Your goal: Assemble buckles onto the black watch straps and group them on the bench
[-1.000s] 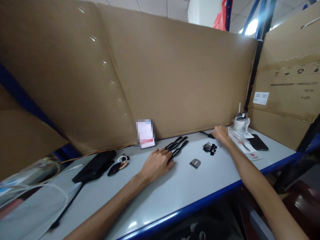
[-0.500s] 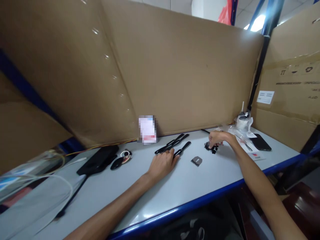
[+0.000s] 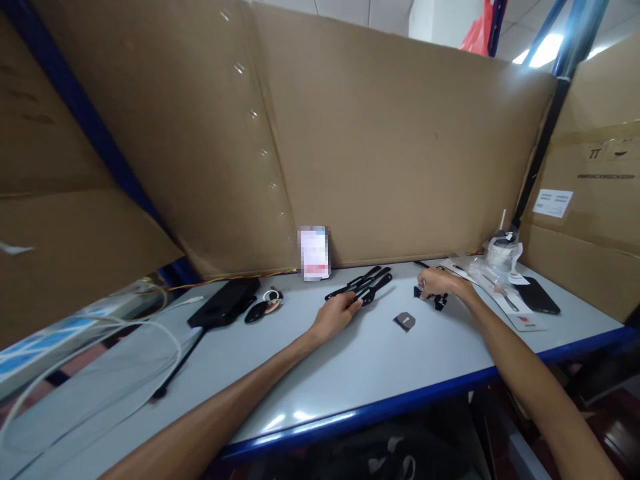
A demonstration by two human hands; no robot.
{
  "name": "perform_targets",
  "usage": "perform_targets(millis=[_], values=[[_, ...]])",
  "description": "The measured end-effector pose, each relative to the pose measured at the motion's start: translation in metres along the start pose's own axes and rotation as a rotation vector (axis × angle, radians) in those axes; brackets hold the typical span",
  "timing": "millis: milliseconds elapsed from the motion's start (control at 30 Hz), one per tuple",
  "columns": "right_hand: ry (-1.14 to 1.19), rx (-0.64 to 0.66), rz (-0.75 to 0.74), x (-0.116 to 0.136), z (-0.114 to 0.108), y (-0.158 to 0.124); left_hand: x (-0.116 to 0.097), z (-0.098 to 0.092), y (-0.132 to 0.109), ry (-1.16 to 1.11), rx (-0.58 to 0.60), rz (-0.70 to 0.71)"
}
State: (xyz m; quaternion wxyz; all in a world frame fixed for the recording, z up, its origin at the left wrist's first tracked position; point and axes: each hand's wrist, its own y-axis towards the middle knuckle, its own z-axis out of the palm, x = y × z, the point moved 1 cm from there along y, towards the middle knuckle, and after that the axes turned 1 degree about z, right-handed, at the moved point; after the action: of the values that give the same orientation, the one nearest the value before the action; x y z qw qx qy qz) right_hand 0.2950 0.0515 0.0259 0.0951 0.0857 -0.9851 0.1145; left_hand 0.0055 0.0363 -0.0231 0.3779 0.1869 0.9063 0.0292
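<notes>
My left hand (image 3: 336, 315) is closed, its thumb and fingers around the near end of a black long-handled slotted tool (image 3: 384, 283). That tool lies beside similar black tools (image 3: 357, 283) on the white table. My right hand (image 3: 436, 283) bends down over several small black pieces (image 3: 441, 303), fingers pinched on one small black piece (image 3: 417, 292); its exact kind is hard to make out. Between the hands lies a flat grey piece with cut corners (image 3: 404, 321) and a light mark at its middle.
A phone-like upright thing with a blurred front (image 3: 315, 253) leans on the cardboard wall (image 3: 390, 147). At left are a black case (image 3: 225, 303), keys (image 3: 257, 311) and white cables (image 3: 170, 333). At right are a black phone (image 3: 539, 295), clear plastic packaging (image 3: 487, 277) and a wrapped cup (image 3: 500, 253).
My left hand has shifted the nearest black tool closer alongside the others. My right hand remains over the small black pieces, with one now showing at its fingertips. The view has turned left.
</notes>
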Motion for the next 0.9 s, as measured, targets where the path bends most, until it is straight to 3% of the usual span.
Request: perform_targets(millis=[100,167,267,333,467,533,633,900], values=[[0.148,-0.005,-0.106,0.013,0.005,0.001,-0.001,-0.001,-0.002,-0.548,0.028,-0.093],[0.181,-0.083,-0.153,0.018,0.006,0.001,-0.007,-0.002,-0.006,-0.85,0.069,-0.164],[0.051,-0.258,-0.165,0.021,0.003,-0.001,-0.017,-0.005,-0.013,-1.068,0.115,-0.257],[0.028,-0.182,-0.18,0.021,0.001,-0.005,-0.02,-0.006,-0.015,-1.116,0.141,-0.287],[0.145,0.212,-0.251,0.031,0.0,-0.019,-0.019,-0.007,-0.014,-1.153,0.159,-0.277],[0.186,0.322,-0.286,0.041,0.001,-0.027,-0.017,-0.006,-0.014,-1.16,0.167,-0.256],[0.137,0.35,-0.282,0.053,0.005,-0.033,-0.018,-0.006,-0.015,-1.149,0.175,-0.233],[0.01,0.22,-0.275,0.052,0.015,-0.023,-0.027,0.003,-0.023,-0.967,0.15,-0.15]])
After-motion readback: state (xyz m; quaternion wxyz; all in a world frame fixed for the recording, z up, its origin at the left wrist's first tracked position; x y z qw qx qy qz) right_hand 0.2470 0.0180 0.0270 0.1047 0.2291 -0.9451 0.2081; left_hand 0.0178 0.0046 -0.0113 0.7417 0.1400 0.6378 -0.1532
